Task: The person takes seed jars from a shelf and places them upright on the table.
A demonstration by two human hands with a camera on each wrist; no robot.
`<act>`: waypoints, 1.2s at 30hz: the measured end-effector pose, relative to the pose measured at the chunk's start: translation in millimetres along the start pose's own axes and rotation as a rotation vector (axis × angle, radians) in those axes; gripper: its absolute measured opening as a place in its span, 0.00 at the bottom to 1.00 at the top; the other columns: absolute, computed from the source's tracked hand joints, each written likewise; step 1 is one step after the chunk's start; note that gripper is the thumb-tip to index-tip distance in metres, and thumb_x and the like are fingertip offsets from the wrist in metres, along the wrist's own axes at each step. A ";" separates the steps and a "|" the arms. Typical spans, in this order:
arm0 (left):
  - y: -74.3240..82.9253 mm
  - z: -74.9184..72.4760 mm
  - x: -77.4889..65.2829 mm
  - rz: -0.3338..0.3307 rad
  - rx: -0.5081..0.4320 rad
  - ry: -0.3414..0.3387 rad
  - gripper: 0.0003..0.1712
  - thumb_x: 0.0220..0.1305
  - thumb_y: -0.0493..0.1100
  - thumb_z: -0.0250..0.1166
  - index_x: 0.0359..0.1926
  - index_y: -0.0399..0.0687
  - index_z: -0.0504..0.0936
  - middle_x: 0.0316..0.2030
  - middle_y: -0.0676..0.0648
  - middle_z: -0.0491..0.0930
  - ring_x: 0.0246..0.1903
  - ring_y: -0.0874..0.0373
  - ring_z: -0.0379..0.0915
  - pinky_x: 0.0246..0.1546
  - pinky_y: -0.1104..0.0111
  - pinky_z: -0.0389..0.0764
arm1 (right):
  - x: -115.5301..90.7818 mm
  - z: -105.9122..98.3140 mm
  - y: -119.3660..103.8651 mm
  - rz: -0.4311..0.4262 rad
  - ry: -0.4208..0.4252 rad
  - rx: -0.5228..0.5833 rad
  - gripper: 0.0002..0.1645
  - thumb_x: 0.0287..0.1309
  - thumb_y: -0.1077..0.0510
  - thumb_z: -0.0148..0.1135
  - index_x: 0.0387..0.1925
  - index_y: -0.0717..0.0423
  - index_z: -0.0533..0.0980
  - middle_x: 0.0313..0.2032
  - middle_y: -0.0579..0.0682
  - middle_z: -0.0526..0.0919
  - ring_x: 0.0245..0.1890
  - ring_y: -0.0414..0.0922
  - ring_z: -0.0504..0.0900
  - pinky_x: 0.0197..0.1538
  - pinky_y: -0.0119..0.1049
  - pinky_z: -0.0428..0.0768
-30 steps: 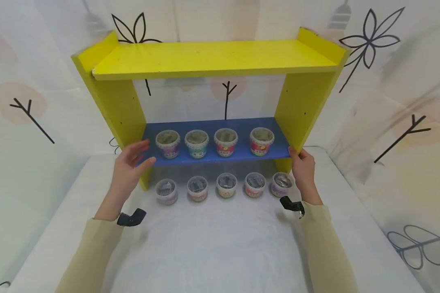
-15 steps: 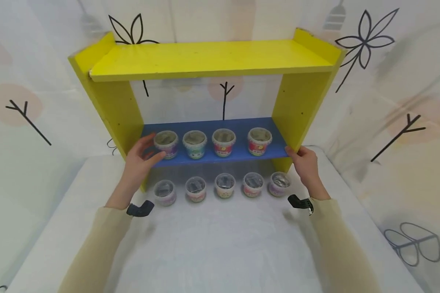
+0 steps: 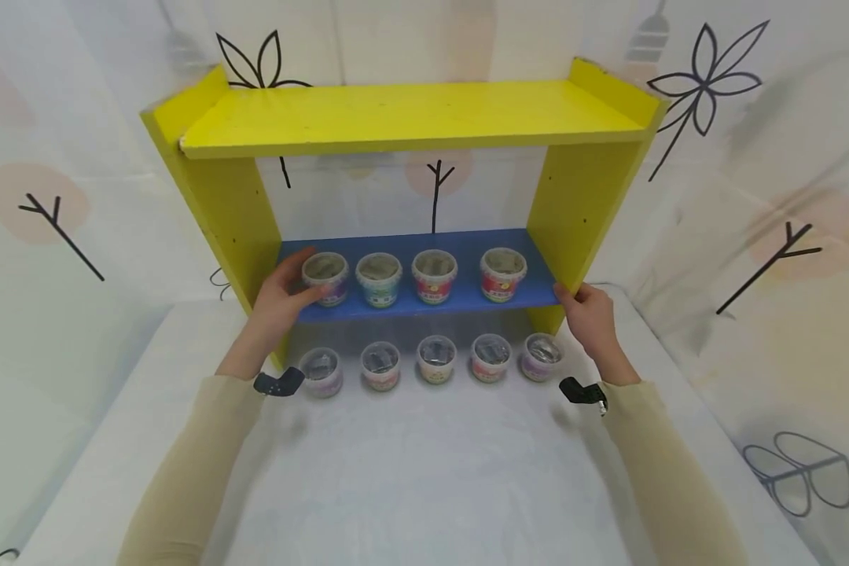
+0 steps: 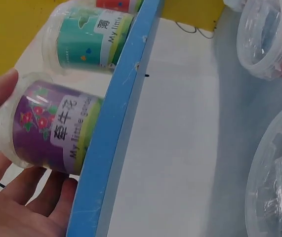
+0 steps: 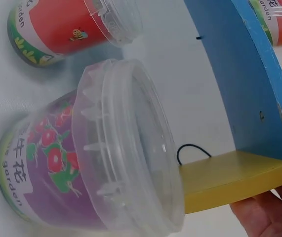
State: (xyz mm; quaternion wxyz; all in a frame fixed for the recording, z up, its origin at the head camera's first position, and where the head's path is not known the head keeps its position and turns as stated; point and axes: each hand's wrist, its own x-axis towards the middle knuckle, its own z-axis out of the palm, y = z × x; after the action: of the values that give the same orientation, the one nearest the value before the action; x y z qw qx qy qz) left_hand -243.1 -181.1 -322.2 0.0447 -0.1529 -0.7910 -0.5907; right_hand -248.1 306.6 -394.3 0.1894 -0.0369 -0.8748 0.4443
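On the blue board of a yellow-and-blue shelf point(image 3: 417, 118) stands a row of small printed plastic cups. My left hand point(image 3: 279, 295) is around the leftmost one, a purple cup point(image 4: 52, 126), thumb at its near side and fingers curled behind and beside it. Beside it stands a teal cup point(image 3: 379, 281), then a red cup point(image 3: 435, 278) and, after a wider gap, another red cup point(image 3: 503, 275). My right hand point(image 3: 589, 318) grips the lower front edge of the right yellow side panel point(image 5: 234, 180); part of its fingers is hidden behind the panel.
Below the blue board, several lidded cups stand in a row on the white-covered table point(image 3: 410, 472), among them a purple cup point(image 5: 52, 158) at the right end and a pale purple cup point(image 3: 321, 373) at the left. A patterned cloth point(image 3: 750, 330) hangs behind and beside the shelf.
My left hand has moved right and inward from beside the left panel, closing around the leftmost purple cup. My right hand stays at the right panel, its wrist shifted slightly outward.
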 end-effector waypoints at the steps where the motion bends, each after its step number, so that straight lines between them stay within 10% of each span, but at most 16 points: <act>1: -0.5 -0.6 0.7 0.000 0.009 -0.004 0.41 0.66 0.39 0.67 0.75 0.41 0.58 0.71 0.38 0.62 0.71 0.41 0.54 0.71 0.48 0.57 | -0.2 0.5 -0.1 0.009 0.003 0.006 0.32 0.71 0.42 0.53 0.50 0.70 0.80 0.41 0.66 0.85 0.39 0.50 0.78 0.40 0.35 0.74; 9: -26.6 -4.5 6.3 -0.016 0.072 0.018 0.42 0.63 0.48 0.71 0.74 0.53 0.63 0.68 0.45 0.67 0.66 0.47 0.63 0.67 0.52 0.66 | -2.0 4.4 1.0 0.060 0.017 0.060 0.34 0.70 0.40 0.54 0.54 0.68 0.79 0.45 0.66 0.85 0.41 0.51 0.76 0.41 0.37 0.72; 36: -21.4 5.2 -27.2 -0.019 -0.063 0.145 0.40 0.60 0.40 0.73 0.71 0.44 0.67 0.66 0.44 0.69 0.64 0.50 0.65 0.63 0.61 0.72 | -2.7 5.8 0.6 0.081 0.020 0.110 0.34 0.71 0.40 0.53 0.57 0.68 0.78 0.49 0.65 0.84 0.48 0.52 0.77 0.51 0.42 0.73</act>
State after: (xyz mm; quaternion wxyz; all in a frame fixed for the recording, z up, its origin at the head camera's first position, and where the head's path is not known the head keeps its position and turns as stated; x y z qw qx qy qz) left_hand -223.1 -186.7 -350.3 0.0914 -0.1037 -0.7682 -0.6251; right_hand -247.7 301.9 -398.6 0.1817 -0.0660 -0.8449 0.4988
